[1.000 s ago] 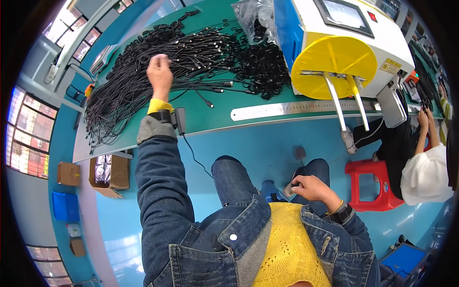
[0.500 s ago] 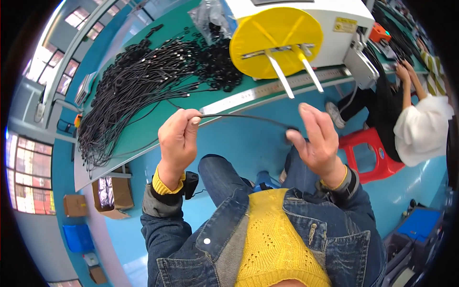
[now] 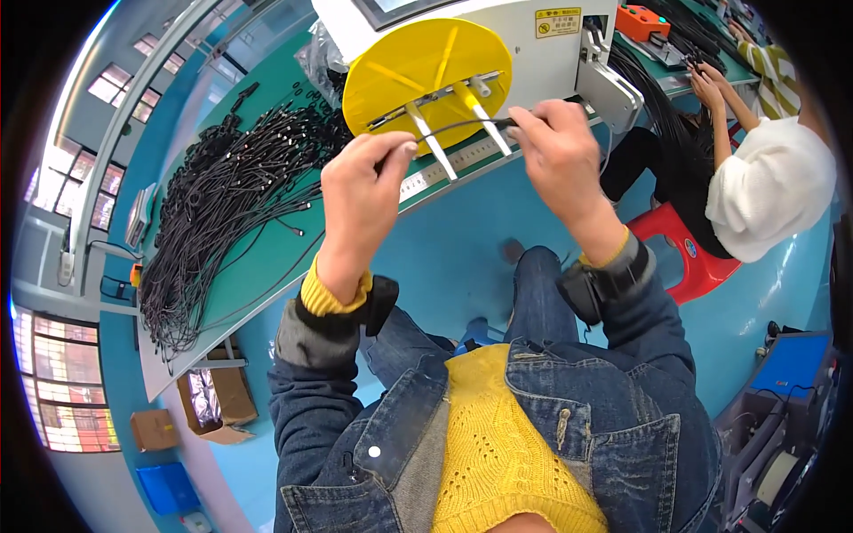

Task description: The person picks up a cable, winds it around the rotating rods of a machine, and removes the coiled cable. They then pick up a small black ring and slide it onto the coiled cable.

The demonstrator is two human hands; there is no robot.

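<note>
A thin black cable (image 3: 451, 128) stretches between my two hands in front of a yellow disc (image 3: 382, 64). My left hand (image 3: 358, 197) pinches it at the left, fingertips pressed together. At the other side my right hand (image 3: 562, 162) is closed on the cable, and its fingers hide that end. The cable's middle runs across two pale metal prongs (image 3: 433, 147) that stick out from the disc. Whether it touches them I cannot tell. The disc is mounted on a white machine (image 3: 524, 58).
A big heap of black cables (image 3: 222, 213) covers the left of the green table (image 3: 244, 298), with a metal ruler (image 3: 418, 185) along its edge. At right, a person in a white top (image 3: 755, 209) sits on a red stool (image 3: 702, 271). An open carton (image 3: 218, 400) stands below left.
Both hands have risen toward the disc, bringing the cable up to the prongs. My right fingers, apart before, are now closed on the cable. The view has shifted, with the machine now further left.
</note>
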